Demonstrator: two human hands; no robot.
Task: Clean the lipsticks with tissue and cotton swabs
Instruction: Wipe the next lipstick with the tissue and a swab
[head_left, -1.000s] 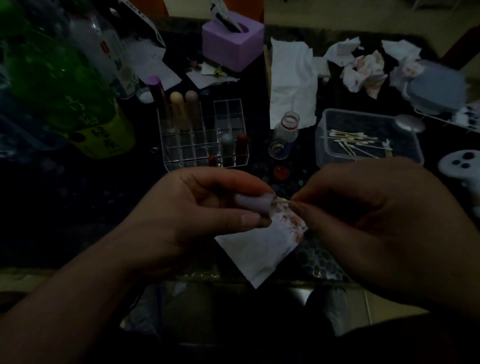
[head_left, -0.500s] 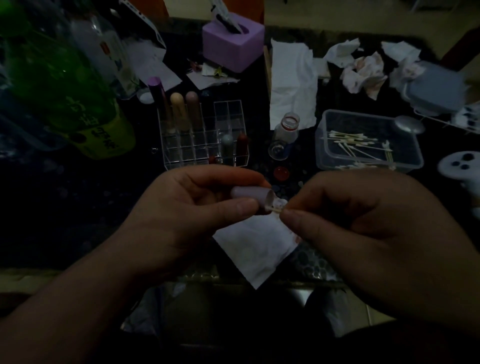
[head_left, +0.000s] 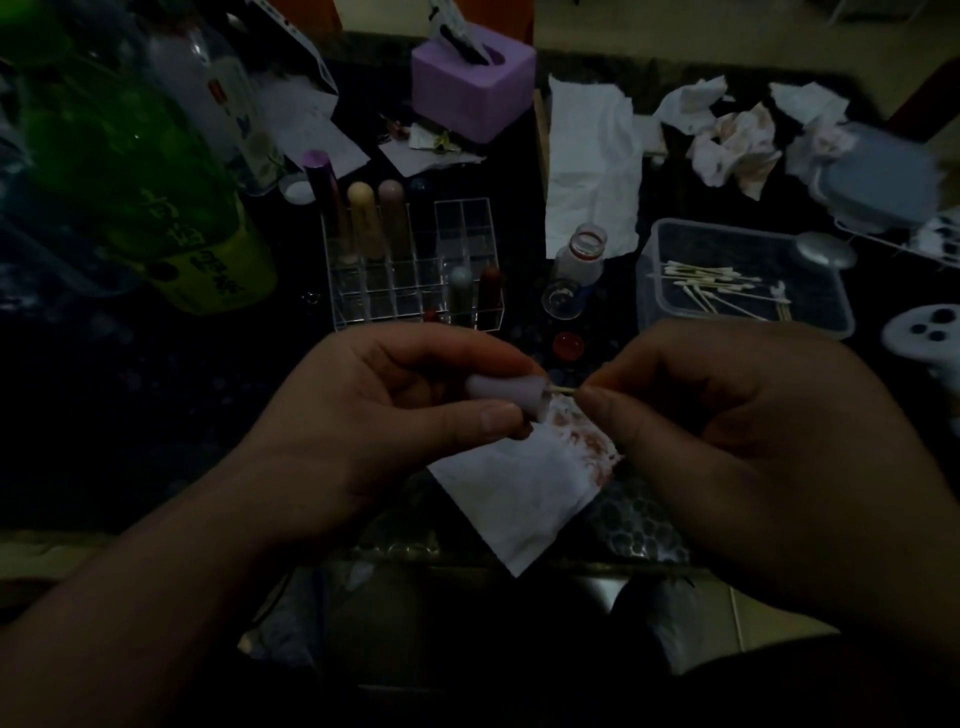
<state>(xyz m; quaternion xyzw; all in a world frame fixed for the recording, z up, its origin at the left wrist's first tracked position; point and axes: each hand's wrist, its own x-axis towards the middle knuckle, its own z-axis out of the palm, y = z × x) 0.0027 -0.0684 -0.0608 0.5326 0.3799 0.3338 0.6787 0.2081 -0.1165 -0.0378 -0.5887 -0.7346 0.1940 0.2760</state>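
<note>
Fingers of left hand (head_left: 363, 421) grip lipstick (head_left: 506, 396); right hand (head_left: 753, 441) pinches swab (head_left: 563, 389).

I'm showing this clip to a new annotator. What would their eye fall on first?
The two hands at centre draw the eye: the left hand holds a lilac lipstick, and the right hand pinches a swab at its open end. Just below them lies a red-stained tissue. Behind stand a clear organiser and a tub, with crumpled tissues at far right.
</note>
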